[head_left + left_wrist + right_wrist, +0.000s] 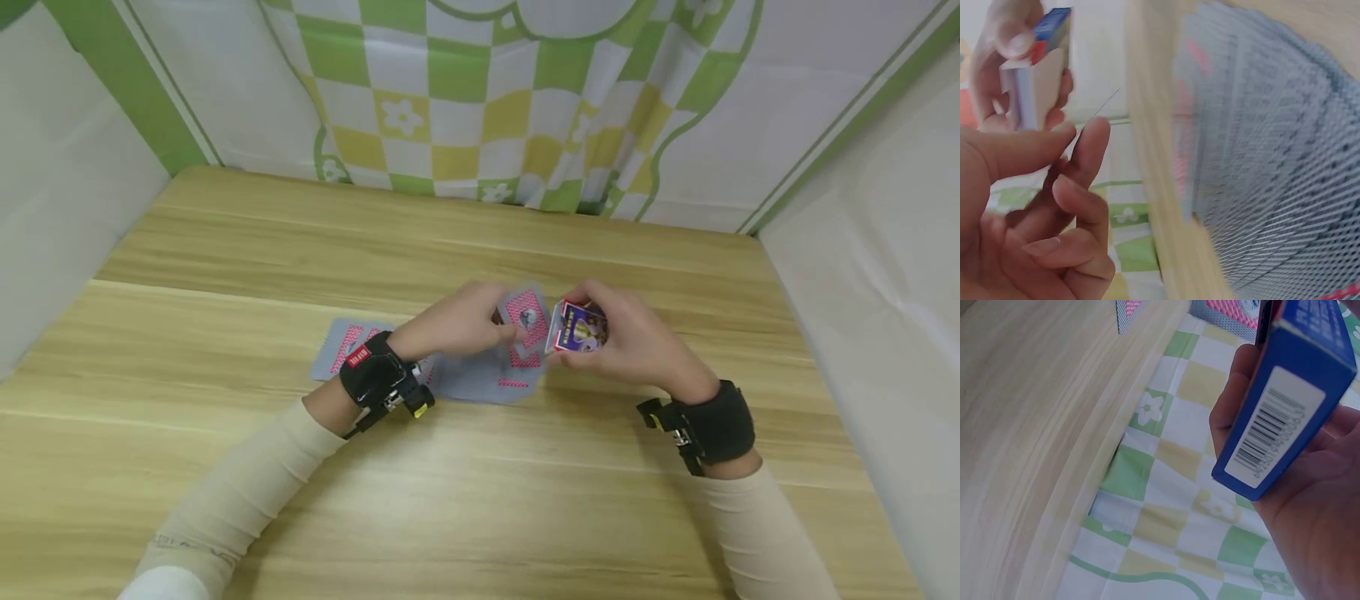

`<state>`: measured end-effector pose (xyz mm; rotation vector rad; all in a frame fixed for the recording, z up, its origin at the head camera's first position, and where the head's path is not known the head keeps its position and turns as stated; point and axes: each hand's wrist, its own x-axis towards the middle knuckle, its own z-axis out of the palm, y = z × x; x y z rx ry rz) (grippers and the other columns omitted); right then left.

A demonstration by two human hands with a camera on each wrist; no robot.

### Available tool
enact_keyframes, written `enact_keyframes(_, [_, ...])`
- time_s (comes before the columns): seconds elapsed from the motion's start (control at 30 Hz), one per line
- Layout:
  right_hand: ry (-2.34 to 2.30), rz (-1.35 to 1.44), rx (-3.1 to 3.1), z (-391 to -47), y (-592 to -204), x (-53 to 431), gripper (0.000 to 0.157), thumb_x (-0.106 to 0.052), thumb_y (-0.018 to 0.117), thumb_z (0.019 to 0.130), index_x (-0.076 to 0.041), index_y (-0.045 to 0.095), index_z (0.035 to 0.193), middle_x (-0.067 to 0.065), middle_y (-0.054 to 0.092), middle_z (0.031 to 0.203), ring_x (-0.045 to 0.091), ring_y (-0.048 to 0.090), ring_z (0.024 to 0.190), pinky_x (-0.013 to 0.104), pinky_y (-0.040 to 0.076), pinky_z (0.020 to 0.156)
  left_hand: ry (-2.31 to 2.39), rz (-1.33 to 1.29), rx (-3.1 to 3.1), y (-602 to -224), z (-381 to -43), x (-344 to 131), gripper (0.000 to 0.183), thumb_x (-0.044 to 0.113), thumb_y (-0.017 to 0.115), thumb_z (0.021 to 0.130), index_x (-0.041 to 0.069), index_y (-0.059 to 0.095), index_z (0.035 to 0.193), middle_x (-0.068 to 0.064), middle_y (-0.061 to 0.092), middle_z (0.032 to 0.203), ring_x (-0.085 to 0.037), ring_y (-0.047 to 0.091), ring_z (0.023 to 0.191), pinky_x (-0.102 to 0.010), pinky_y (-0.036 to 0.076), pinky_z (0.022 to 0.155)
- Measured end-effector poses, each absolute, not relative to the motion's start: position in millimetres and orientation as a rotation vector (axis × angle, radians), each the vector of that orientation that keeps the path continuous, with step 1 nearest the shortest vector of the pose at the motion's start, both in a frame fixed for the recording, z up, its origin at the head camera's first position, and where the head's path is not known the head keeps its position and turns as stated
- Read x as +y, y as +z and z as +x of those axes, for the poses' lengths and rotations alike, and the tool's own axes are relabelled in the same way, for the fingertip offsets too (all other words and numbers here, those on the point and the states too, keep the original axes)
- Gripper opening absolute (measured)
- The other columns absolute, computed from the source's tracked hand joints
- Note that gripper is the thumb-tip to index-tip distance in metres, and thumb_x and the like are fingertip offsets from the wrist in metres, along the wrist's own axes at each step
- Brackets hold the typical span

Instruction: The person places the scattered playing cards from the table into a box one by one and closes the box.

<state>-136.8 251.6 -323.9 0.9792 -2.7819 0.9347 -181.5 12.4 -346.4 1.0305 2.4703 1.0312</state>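
Observation:
My left hand (459,321) pinches a playing card (529,315) between thumb and forefinger; its red-patterned back faces up in the head view. Seen edge-on in the left wrist view, that card (1107,101) is only a thin line. My right hand (637,337) grips a blue and red card box (582,327) tilted, its white end flap (1036,84) towards the left hand. A barcode shows on the box (1260,437) in the right wrist view. Below the left hand, overlapping playing cards (476,382) lie spread on the table, partly hidden by that hand and wrist.
The wooden table (480,500) extends around the cards. Behind it hangs a green, yellow and white checked cloth (457,108). Pale walls stand at the left (67,167) and right (877,208). Each wrist wears a black strap with a small camera.

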Motion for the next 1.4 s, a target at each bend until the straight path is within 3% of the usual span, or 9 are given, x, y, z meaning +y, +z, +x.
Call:
enact_keyframes(0.17, [0.923, 0.991, -2.775, -136.7, -322.6, 252.5, 0.055, -0.032, 0.084, 0.067, -0.012, 0.054, 0.109, -0.001, 0.06, 0.089, 0.01, 0.056, 0.072, 0.032, 0.052, 0.057, 1.251, 0.842, 2.414, -335.2, -184.8, 2.9, 0.018, 0.019, 0.067, 0.088, 0.015, 0.056, 0.101, 0.0, 0.066, 0.083, -0.015, 0.059, 0.07, -0.031, 0.048, 0.059])
enact_keyframes(0.37, [0.932, 0.971, -2.787, -136.3, -321.5, 252.6, 0.056, -0.028, 0.085, 0.065, -0.012, 0.054, 0.108, -0.001, 0.06, 0.088, 0.011, 0.056, 0.071, 0.032, 0.052, 0.055, 1.447, 0.714, 2.284, -322.7, -182.8, -5.4, 0.017, 0.021, 0.068, 0.087, 0.018, 0.059, 0.101, 0.0, 0.069, 0.084, -0.026, 0.061, 0.078, -0.034, 0.043, 0.063])
enact_keyframes(0.7, [0.948, 0.938, -2.808, -135.4, -319.4, 251.9, 0.054, -0.03, 0.085, 0.066, -0.014, 0.054, 0.107, 0.0, 0.061, 0.09, 0.011, 0.057, 0.072, 0.032, 0.053, 0.055, 1.519, 0.744, 2.153, -316.4, -177.3, -2.8, 0.021, 0.021, 0.069, 0.085, 0.018, 0.061, 0.105, -0.002, 0.07, 0.088, -0.013, 0.06, 0.076, -0.035, 0.04, 0.066])
enact_keyframes(1.0, [0.903, 0.962, -2.777, -137.4, -322.9, 249.9, 0.054, -0.033, 0.083, 0.067, -0.012, 0.053, 0.107, -0.001, 0.061, 0.091, 0.009, 0.057, 0.071, 0.03, 0.053, 0.054, 1.602, 0.69, 2.214, -330.2, -167.1, 15.5, 0.019, 0.012, 0.068, 0.084, 0.01, 0.06, 0.101, -0.004, 0.068, 0.085, -0.019, 0.06, 0.076, -0.033, 0.044, 0.065])
enact_keyframes(1.17, [0.881, 0.937, -2.774, -138.3, -325.9, 250.9, 0.055, -0.033, 0.084, 0.067, -0.011, 0.053, 0.107, 0.0, 0.061, 0.091, 0.009, 0.056, 0.072, 0.03, 0.052, 0.056, 1.598, 0.628, 2.317, -333.9, -159.5, 23.7, 0.022, 0.015, 0.067, 0.083, 0.013, 0.056, 0.102, -0.001, 0.067, 0.085, -0.012, 0.06, 0.072, -0.031, 0.046, 0.061])
enact_keyframes(1.4, [0.86, 0.893, -2.752, -138.5, -325.9, 251.4, 0.055, -0.03, 0.085, 0.065, -0.012, 0.053, 0.105, -0.001, 0.06, 0.088, 0.01, 0.055, 0.07, 0.031, 0.051, 0.054, 1.707, 0.561, 2.25, -333.0, -156.8, 24.1, 0.031, 0.019, 0.067, 0.087, 0.016, 0.054, 0.115, -0.001, 0.066, 0.091, -0.015, 0.063, 0.078, -0.035, 0.048, 0.066])
